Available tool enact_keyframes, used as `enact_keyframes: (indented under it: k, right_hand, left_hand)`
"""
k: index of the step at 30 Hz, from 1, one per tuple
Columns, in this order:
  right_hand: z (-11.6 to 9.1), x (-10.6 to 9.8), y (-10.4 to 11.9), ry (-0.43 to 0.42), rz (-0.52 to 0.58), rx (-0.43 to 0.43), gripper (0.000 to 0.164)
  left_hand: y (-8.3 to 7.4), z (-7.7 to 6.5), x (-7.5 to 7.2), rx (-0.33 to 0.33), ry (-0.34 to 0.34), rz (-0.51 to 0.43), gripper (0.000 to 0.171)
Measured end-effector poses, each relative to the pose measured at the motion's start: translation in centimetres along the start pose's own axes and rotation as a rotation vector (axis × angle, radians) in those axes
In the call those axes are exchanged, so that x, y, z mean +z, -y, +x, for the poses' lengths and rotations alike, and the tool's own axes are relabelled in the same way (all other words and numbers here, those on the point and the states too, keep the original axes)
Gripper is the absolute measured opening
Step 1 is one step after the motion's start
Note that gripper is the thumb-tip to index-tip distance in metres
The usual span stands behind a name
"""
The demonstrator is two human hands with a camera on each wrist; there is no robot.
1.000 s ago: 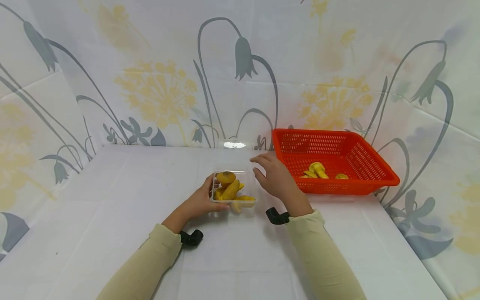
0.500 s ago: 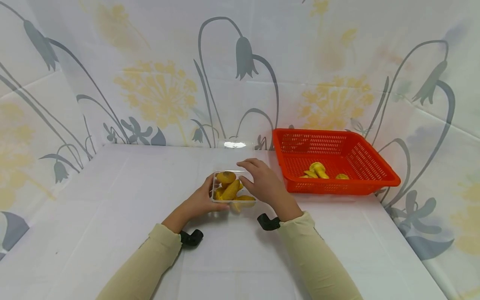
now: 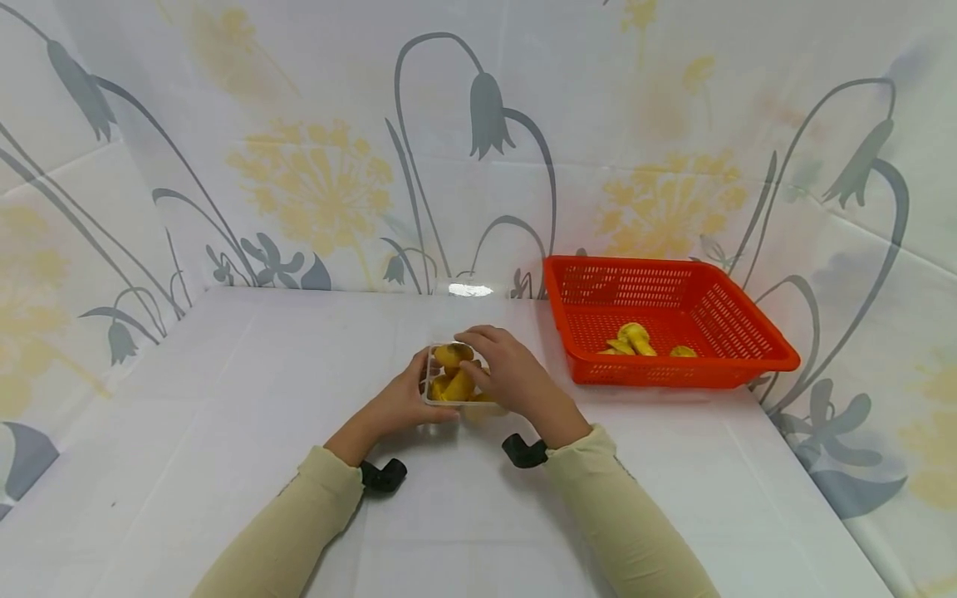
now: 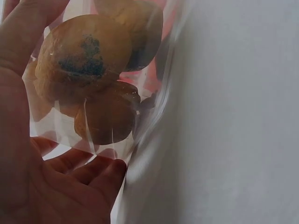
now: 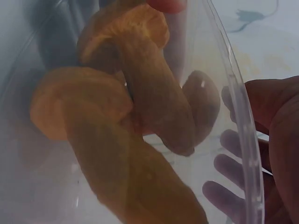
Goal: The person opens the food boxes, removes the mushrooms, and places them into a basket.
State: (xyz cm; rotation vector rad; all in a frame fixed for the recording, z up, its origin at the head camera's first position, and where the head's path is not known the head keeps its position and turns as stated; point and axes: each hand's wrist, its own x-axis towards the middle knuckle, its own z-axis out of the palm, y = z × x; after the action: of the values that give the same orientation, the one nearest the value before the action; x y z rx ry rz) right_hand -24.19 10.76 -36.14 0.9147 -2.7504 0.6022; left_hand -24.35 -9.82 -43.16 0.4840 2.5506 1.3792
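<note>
The right hand (image 3: 516, 374) has moved left over the yellow mushrooms (image 3: 453, 355), its grasp unclear, joining the left hand (image 3: 399, 402), whose fingers grip the clear plastic box (image 5: 246, 126).

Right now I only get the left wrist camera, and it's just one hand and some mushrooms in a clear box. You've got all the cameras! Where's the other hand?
Observer: In the head view, the right hand is at the right side of the clear box, its fingers partly covering the mushrooms from above.

Operator: Ooh! Are there more mushrooms anywhere else?

Observer: Yes, the head view shows a few yellow mushrooms in the red basket, to the right of the box.
</note>
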Motion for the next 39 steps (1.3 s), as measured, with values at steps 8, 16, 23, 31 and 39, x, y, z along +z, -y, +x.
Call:
enact_keyframes:
  k: [8, 16, 23, 31, 39]
  right_hand:
    - [0.1, 0.4, 0.7, 0.016, -0.003, -0.007, 0.043]
    - [0.2, 0.9, 1.2, 0.055, -0.006, -0.023, 0.043]
    - [0.4, 1.3, 1.3, 0.093, -0.018, -0.003, 0.043]
    - [0.4, 1.3, 1.2, 0.079, -0.014, -0.020, 0.040]
    - [0.2, 0.9, 1.3, 0.087, -0.007, -0.026, 0.039]
  left_hand:
    - [-0.4, -0.2, 0.3, 0.000, -0.001, 0.017, 0.111]
    - [-0.8, -0.3, 0.3, 0.032, 0.000, 0.019, 0.110]
    - [-0.8, -0.3, 0.2, 0.061, -0.004, 0.039, 0.114]
    - [-0.7, -0.3, 0.3, 0.064, -0.001, 0.028, 0.112]
    - [-0.4, -0.1, 0.3, 0.077, 0.001, 0.023, 0.112]
